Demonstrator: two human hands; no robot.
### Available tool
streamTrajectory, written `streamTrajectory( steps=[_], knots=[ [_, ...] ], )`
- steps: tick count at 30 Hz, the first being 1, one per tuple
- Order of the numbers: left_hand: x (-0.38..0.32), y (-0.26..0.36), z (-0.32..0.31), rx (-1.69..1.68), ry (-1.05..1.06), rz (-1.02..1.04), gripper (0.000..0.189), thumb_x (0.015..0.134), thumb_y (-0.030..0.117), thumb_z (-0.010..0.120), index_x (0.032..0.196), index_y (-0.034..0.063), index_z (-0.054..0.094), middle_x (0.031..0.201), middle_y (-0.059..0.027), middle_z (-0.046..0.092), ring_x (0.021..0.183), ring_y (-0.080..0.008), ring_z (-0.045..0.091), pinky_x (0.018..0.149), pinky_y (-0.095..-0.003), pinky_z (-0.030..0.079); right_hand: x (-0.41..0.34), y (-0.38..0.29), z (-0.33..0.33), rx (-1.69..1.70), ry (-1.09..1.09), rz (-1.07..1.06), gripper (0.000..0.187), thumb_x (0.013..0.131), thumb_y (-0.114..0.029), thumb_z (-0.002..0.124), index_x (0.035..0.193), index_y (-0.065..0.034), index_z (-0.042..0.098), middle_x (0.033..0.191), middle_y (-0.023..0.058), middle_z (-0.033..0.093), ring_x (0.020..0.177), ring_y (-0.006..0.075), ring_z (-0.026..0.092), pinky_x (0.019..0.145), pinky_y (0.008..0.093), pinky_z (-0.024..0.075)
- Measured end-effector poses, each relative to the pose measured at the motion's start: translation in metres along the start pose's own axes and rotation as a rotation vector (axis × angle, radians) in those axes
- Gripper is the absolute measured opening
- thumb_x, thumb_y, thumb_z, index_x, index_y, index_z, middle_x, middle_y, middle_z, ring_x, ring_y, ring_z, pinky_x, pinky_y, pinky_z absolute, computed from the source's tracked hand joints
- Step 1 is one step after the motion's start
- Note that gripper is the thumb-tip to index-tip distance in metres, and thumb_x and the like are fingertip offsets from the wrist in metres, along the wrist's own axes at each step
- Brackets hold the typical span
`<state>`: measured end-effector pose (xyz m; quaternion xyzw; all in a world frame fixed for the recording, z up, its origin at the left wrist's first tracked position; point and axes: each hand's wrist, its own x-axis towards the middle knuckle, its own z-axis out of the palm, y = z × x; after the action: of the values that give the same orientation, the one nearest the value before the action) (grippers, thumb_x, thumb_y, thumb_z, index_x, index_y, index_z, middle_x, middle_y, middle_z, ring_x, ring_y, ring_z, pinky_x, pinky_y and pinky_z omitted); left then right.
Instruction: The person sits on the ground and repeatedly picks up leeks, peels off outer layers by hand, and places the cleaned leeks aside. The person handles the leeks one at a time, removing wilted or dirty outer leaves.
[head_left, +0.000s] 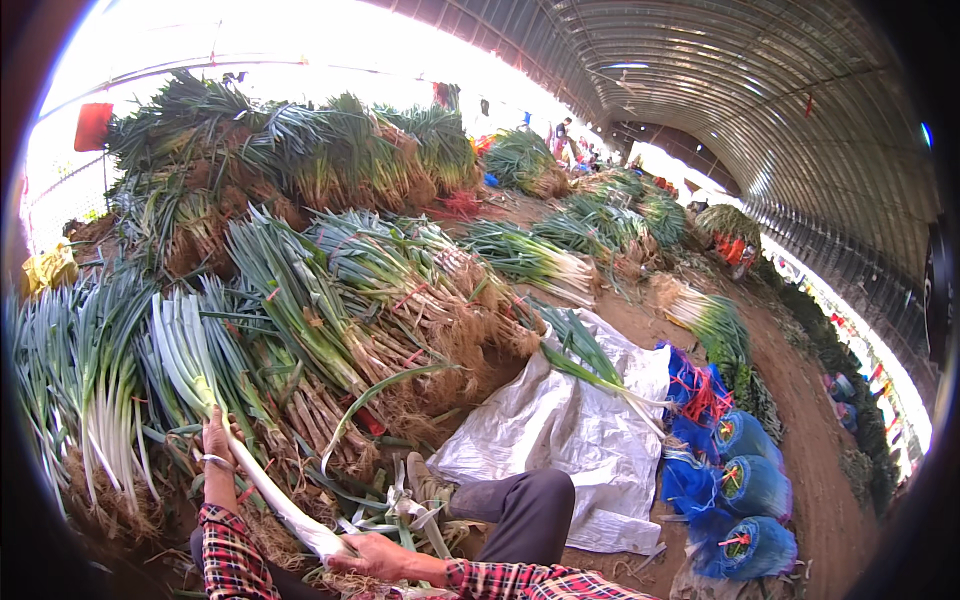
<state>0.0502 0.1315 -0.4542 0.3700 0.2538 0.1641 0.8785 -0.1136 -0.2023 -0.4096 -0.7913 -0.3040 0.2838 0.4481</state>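
One large leek (274, 491) lies slantwise across both hands, its green leaves up to the left. My left hand (219, 439) is closed around it just below the leaves. At the lower end of its white stalk, by the roots, my right hand (371, 556) grips it. Peeled outer leaves (412, 510) lie on the ground beside my right hand. Right of my knee a white woven plastic sheet (555, 427) is spread out, with a couple of leeks (611, 379) on its upper part. Tied bundles of unpeeled leeks (337, 337) with brown roots lie beyond my hands.
Blue net-wrapped bundles (754, 484) stand at the right, beside blue netting and red ties (705, 397). Loose leeks (97, 405) fill the left side. A high leek pile (300, 150) rises behind. Further bundles lie along the dirt floor (810, 450). People are far off under the arched roof.
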Motion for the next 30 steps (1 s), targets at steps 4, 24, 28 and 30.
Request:
streamTrajectory(
  steps=[4, 24, 28, 30],
  knots=[
    [-0.007, 0.013, -0.003, -0.113, -0.095, -0.121, 0.023, 0.09, 0.036, 0.059, 0.096, 0.0181, 0.045, 0.07, -0.0001, 0.05, 0.049, -0.011, 0.047, 0.04, -0.0269, 0.044, 0.031, -0.05, -0.021, -0.074, 0.003, -0.024, 0.066, 0.088, -0.063, 0.043, 0.089, 0.0021, 0.054, 0.081, 0.0243, 0.062, 0.077, 0.0392, 0.061, 0.068, 0.045, 0.0461],
    [0.053, -0.027, -0.063, 0.16, 0.219, 0.034, 0.025, 0.088, 0.031, 0.062, 0.091, 0.0114, 0.047, 0.059, -0.0033, 0.05, 0.04, -0.0188, 0.049, 0.035, -0.0364, 0.044, -0.172, -0.058, -0.032, -0.442, 0.219, 0.237, 0.019, 0.085, -0.014, 0.06, 0.074, -0.0001, 0.062, 0.065, 0.0198, 0.057, 0.058, 0.0352, 0.059, 0.055, 0.0377, 0.0459],
    [0.04, -0.02, -0.056, -0.091, 0.151, 0.02, 0.03, 0.089, 0.036, 0.06, 0.1, 0.0156, 0.041, 0.073, -0.0045, 0.05, 0.049, -0.0176, 0.05, 0.04, -0.037, 0.047, -0.137, 0.002, -0.058, -0.427, 0.154, 0.324, 0.032, 0.086, -0.026, 0.06, 0.102, 0.001, 0.059, 0.097, 0.0234, 0.06, 0.092, 0.0374, 0.059, 0.079, 0.0429, 0.0457],
    [0.03, -0.018, -0.042, -0.162, 0.122, -0.002, 0.03, 0.091, 0.041, 0.056, 0.099, 0.0173, 0.04, 0.072, -0.0038, 0.049, 0.048, -0.0167, 0.048, 0.041, -0.035, 0.045, -0.074, 0.003, -0.056, -0.28, 0.214, 0.231, 0.06, 0.083, -0.042, 0.063, 0.12, 0.0042, 0.05, 0.112, 0.027, 0.055, 0.106, 0.0418, 0.053, 0.09, 0.0423, 0.0425]
  ],
)
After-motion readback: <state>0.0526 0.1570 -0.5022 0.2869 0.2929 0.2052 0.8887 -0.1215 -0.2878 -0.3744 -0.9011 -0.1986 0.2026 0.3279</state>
